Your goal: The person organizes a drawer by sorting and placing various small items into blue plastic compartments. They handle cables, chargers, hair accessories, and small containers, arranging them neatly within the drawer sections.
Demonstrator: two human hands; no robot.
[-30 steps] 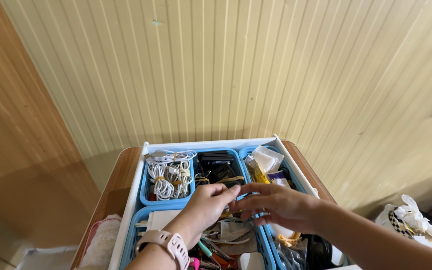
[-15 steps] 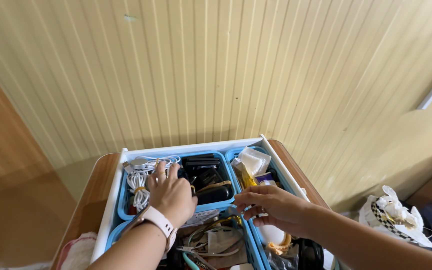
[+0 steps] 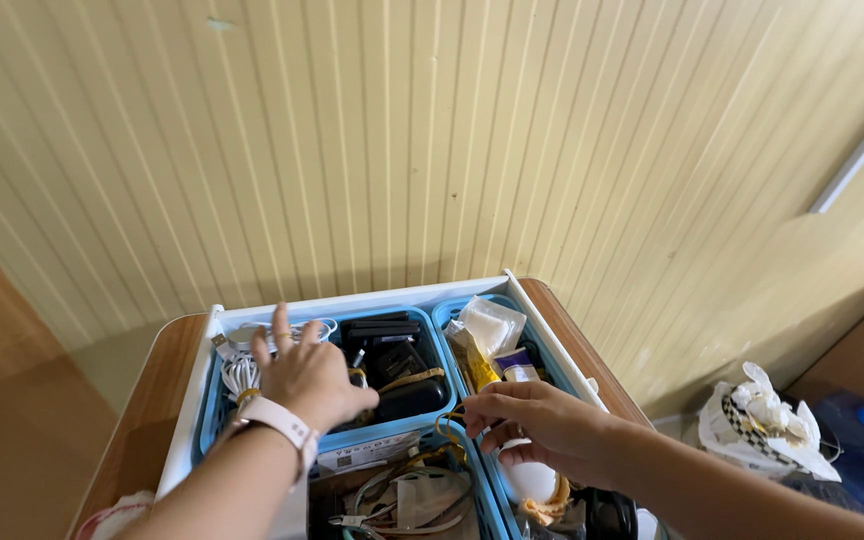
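An open white drawer (image 3: 352, 300) holds several blue bins full of small items. My left hand (image 3: 307, 375), with a pale pink watch on the wrist, reaches into the far left bin (image 3: 214, 400) with fingers spread over coiled white cables (image 3: 242, 375). My right hand (image 3: 532, 425) hovers over the right bin (image 3: 447, 312), fingers curled near a yellow loop (image 3: 449, 422) and a white rounded object (image 3: 532, 478); whether it grips anything is unclear. The middle bin holds black devices (image 3: 392, 360).
The drawer sits in a brown wooden cabinet top (image 3: 147, 400) against a cream panelled wall (image 3: 432, 130). A near bin holds tangled cables and tools (image 3: 402, 500). A white bag with a checked cloth (image 3: 762, 425) lies on the floor at right.
My left hand moved from the middle of the drawer to the far left bin with the white cables. The view shifted slightly; my right hand stayed over the right bin.
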